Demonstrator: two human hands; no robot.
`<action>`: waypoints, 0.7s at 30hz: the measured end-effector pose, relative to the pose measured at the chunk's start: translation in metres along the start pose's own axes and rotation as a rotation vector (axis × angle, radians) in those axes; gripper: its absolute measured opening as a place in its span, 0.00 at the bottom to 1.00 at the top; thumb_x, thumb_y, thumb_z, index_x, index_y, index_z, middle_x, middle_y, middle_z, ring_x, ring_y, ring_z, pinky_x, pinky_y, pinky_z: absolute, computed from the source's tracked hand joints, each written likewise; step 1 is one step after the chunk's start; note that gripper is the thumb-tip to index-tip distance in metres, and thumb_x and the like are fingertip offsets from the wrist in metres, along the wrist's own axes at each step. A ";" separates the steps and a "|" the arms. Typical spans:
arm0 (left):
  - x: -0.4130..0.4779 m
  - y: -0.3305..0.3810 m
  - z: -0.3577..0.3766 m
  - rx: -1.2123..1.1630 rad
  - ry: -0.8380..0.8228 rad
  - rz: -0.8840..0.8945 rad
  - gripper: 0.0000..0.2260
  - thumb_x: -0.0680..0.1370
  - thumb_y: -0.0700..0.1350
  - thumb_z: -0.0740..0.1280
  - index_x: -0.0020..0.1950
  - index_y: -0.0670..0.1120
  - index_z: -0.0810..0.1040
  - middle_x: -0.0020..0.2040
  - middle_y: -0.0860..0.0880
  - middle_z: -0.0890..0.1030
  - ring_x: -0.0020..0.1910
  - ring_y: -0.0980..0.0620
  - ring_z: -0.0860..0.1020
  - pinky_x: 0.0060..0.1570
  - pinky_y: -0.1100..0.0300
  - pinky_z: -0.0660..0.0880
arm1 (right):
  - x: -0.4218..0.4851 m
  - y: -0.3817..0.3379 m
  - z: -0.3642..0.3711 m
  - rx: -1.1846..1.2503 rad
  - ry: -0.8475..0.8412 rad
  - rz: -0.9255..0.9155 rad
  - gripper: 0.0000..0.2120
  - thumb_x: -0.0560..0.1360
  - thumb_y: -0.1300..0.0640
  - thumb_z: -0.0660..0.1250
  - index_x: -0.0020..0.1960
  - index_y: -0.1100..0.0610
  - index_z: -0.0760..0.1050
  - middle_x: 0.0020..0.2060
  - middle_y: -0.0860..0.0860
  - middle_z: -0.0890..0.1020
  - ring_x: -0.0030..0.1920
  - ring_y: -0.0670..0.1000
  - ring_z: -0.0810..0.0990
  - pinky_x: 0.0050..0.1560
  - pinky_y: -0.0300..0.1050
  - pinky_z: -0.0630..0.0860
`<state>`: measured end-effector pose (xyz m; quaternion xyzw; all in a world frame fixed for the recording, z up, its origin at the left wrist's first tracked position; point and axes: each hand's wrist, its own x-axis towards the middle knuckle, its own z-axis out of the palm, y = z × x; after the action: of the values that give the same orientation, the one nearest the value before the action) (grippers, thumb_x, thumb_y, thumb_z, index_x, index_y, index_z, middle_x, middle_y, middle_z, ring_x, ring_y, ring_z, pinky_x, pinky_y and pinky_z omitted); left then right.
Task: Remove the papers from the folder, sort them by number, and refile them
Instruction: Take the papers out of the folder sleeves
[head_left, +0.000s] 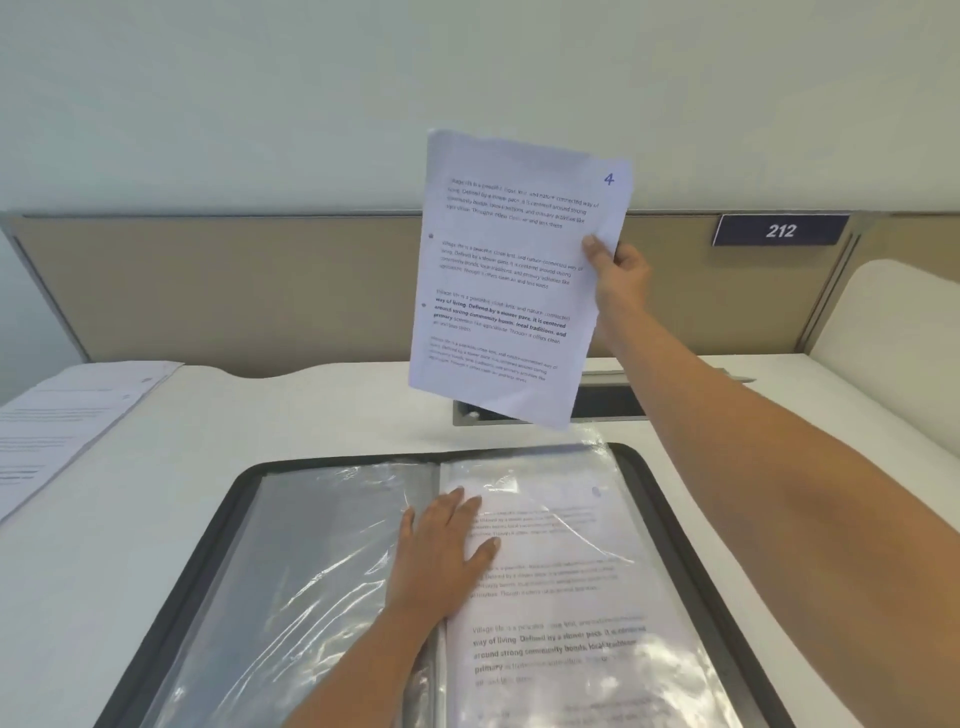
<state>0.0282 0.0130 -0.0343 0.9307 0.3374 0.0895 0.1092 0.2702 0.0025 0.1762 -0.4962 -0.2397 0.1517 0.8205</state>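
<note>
Paper (514, 280) marked with a blue handwritten 4 is hanging in the air above the far edge of the folder (205, 566). I am pinching it at its right edge with my right hand (621, 270), thumb on the printed face and the other fingers curling behind it. The sheet is tilting a little, with blocks of printed text facing me and two punch holes showing along its left edge. My left hand (441, 540) is lying flat and open on the folder, palm down by the spine, its straight fingers pressing on the right-hand sleeve (571, 597). That clear sleeve is holding another printed sheet, whose number I cannot make out under the glare. The left-hand sleeve (322, 561) is looking grey and glossy. The black-rimmed folder is lying open on the white desk (311, 410) just in front of me. More printed papers (67, 426) are sitting in a loose stack at the desk's left edge, well apart from the folder. Behind the raised sheet a dark cable slot (608, 402) is sitting in the desk, and a beige partition (208, 291) is carrying a blue plate (781, 230) reading 212
</note>
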 end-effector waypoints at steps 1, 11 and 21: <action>0.000 -0.001 -0.001 0.011 -0.007 0.014 0.40 0.66 0.67 0.34 0.75 0.56 0.56 0.76 0.56 0.54 0.75 0.58 0.51 0.72 0.49 0.38 | -0.002 -0.001 0.000 0.035 -0.013 -0.006 0.07 0.76 0.62 0.66 0.40 0.57 0.73 0.32 0.47 0.82 0.31 0.46 0.80 0.35 0.40 0.79; -0.005 0.000 -0.057 -0.719 0.404 -0.003 0.18 0.75 0.59 0.61 0.61 0.52 0.74 0.62 0.54 0.75 0.62 0.54 0.71 0.68 0.55 0.64 | -0.032 -0.024 -0.004 0.298 -0.021 -0.056 0.04 0.76 0.65 0.65 0.44 0.59 0.76 0.33 0.46 0.84 0.35 0.46 0.82 0.38 0.41 0.79; -0.042 -0.032 -0.145 -1.629 0.605 -0.458 0.17 0.81 0.58 0.54 0.60 0.48 0.69 0.52 0.47 0.77 0.44 0.51 0.77 0.44 0.57 0.73 | -0.098 -0.021 -0.007 0.103 -0.127 0.245 0.15 0.76 0.64 0.65 0.61 0.68 0.73 0.52 0.59 0.81 0.48 0.58 0.79 0.55 0.56 0.76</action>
<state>-0.0583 0.0308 0.0927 0.4113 0.3609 0.5186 0.6570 0.1919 -0.0595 0.1682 -0.4685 -0.2205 0.2941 0.8034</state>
